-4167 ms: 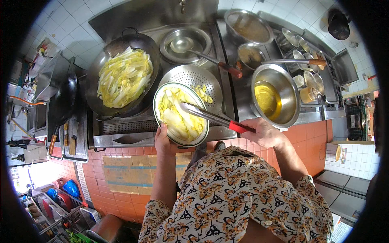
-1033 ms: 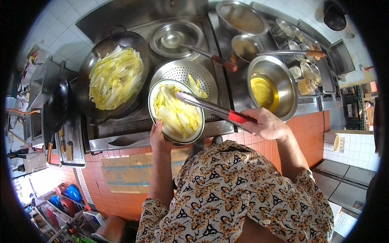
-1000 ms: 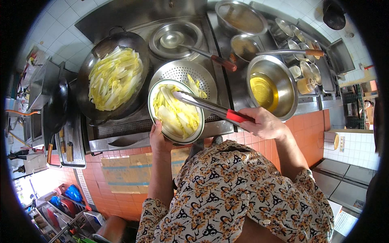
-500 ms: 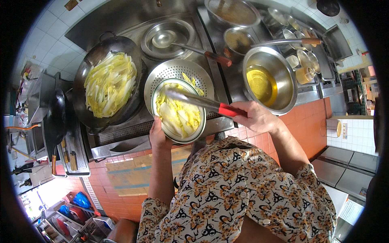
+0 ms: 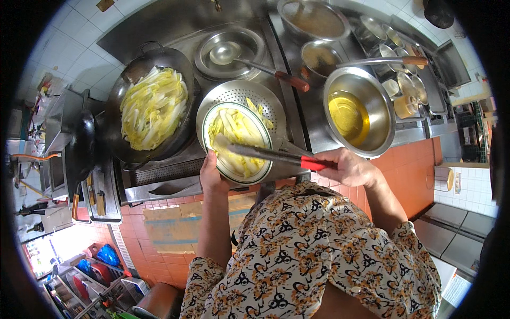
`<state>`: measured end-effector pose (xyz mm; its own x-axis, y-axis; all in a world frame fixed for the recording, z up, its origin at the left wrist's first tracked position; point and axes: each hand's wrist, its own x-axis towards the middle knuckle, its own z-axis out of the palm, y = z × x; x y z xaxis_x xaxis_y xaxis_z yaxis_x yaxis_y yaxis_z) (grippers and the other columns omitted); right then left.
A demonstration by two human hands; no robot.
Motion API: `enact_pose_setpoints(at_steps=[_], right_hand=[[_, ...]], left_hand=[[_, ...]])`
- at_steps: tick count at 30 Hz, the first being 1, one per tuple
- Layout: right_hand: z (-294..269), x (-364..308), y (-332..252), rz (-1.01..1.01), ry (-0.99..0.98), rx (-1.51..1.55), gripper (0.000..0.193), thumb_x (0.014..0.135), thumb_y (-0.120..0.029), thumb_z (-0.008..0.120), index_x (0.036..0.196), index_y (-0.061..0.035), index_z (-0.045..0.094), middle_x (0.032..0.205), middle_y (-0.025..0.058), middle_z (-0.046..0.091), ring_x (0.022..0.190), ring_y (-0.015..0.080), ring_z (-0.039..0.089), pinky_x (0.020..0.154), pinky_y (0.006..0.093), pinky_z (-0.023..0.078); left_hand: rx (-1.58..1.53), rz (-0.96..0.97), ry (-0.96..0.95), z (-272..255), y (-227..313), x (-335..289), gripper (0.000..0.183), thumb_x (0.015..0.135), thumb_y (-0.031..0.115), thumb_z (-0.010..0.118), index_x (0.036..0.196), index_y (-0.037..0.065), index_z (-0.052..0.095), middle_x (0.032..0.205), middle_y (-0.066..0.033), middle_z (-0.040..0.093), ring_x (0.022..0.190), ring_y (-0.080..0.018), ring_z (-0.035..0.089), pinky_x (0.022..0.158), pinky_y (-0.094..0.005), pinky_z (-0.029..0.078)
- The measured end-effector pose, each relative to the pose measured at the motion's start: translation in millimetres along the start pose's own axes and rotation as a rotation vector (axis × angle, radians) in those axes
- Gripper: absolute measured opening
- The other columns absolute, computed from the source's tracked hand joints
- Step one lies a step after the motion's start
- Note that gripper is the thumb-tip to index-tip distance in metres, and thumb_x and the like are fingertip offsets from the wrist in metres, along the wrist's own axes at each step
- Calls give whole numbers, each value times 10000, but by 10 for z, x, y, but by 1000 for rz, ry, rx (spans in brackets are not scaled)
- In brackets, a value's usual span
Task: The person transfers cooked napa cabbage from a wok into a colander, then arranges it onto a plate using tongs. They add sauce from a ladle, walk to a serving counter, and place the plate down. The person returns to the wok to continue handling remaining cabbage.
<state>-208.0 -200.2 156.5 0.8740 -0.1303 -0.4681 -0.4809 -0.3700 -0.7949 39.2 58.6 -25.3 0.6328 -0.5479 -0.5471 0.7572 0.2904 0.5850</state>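
My left hand (image 5: 213,176) grips the near left edge of an oval white plate (image 5: 269,134) with a green-lined rim. Sliced yellow-white napa cabbage (image 5: 234,122) fills the plate. My right hand (image 5: 348,167) is closed round the red grip of metal tongs (image 5: 276,155), whose tips reach down to the cabbage at the plate's left. Behind and beneath the plate is a perforated steel strainer (image 5: 215,98) with a few cabbage pieces in it. To the left, a dark wok (image 5: 178,59) holds a large heap of the same cabbage (image 5: 151,109).
A steel bowl of yellow oil (image 5: 378,109) stands at the right, a wooden-handled utensil across its rim. A ladle (image 5: 226,53) rests in a round pan behind the strainer. Pots of brown liquid (image 5: 313,21) and several small containers (image 5: 406,103) line the back right.
The tongs' tips have come lower and nearer over the cabbage, and the cabbage lies differently on the plate. The whole view has shifted slightly.
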Motion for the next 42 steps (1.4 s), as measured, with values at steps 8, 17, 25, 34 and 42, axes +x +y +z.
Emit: enact_pose_setpoints(at_steps=[8, 17, 25, 34, 42], right_hand=[[-9, -30, -110, -63, -45, -116, 353, 907, -115, 682, 1253, -50, 673, 958, 203, 724, 811, 350, 683, 743, 426, 520], [-90, -138, -131, -54, -59, -162, 405, 910, -94, 687, 1311, -42, 663, 1003, 203, 738, 827, 309, 693, 785, 392, 543], [-47, -112, -137, -36, 256, -64, 353, 948, -96, 676, 1295, -34, 672, 907, 199, 725, 777, 243, 670, 765, 396, 539], [578, 874, 782, 122, 402, -449, 450, 945, -260, 660, 1287, 5, 531, 1028, 277, 716, 970, 463, 697, 860, 530, 563], [800, 1258, 736, 236, 186, -622, 576, 980, -205, 587, 1440, 93, 409, 1365, 279, 574, 1260, 401, 599, 1076, 460, 500]], left_hand=[[-102, 87, 51, 35, -81, -54, 458, 1103, 233, 531, 1441, -75, 508, 1402, -183, 615, 1214, -334, 649, 1037, -476, 534], [-111, 79, 49, -15, -155, -42, 459, 1110, 254, 517, 1433, -72, 513, 1401, -199, 613, 1212, -340, 653, 1010, -498, 553], [-77, 19, -56, -72, -143, -95, 605, 1149, 412, 304, 1576, -15, 337, 1589, -200, 446, 1420, -356, 494, 1190, -494, 406], [-77, -77, 82, -235, 32, -495, 547, 1136, 332, 396, 1533, -44, 400, 1529, -219, 508, 1335, -363, 578, 1117, -492, 489], [103, -169, 191, -421, 287, -680, 498, 1096, 273, 478, 1447, -80, 504, 1421, -218, 610, 1244, -331, 647, 1069, -451, 529]])
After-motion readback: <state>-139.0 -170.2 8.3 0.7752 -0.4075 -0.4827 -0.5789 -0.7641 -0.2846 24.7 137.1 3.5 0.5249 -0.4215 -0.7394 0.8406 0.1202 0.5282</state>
